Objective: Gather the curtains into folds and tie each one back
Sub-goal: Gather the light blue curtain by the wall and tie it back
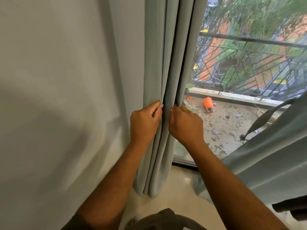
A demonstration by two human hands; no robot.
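Observation:
A pale grey-blue curtain (167,47) hangs in narrow vertical folds beside the wall, left of the window. My left hand (145,121) pinches a fold on the curtain's left side. My right hand (186,122) pinches another fold on its right edge, level with the left hand and a short gap away. A second curtain (272,163) of the same colour hangs at the lower right, partly drawn aside. A dark, strap-like tieback (264,117) hangs near its upper edge.
A white wall (58,97) fills the left. Through the window glass is a balcony floor (227,122) with litter and an orange container (208,102), fenced by a metal railing (249,63). Pale tiled floor (179,188) lies below the curtains.

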